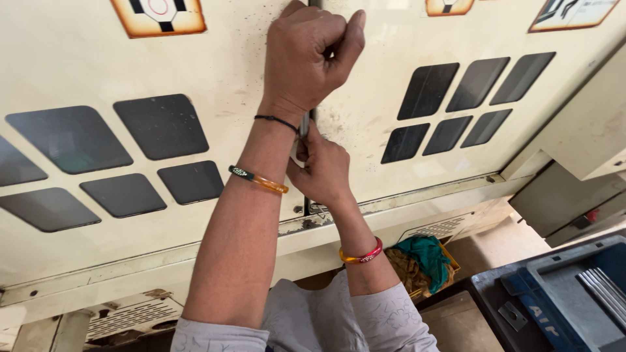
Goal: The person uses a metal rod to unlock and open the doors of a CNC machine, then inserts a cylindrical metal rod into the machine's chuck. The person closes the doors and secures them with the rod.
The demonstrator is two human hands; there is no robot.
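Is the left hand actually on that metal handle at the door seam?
Touching. The head view shows the left hand fisted around the top of the handle, whose bar emerges right below the wrist.

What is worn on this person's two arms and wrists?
Both arms have pale grey patterned sleeves pushed up near the elbows. The left hand has a thin black thread at the wrist and an orange bangle lower down. The right hand wears a red-and-yellow bangle.
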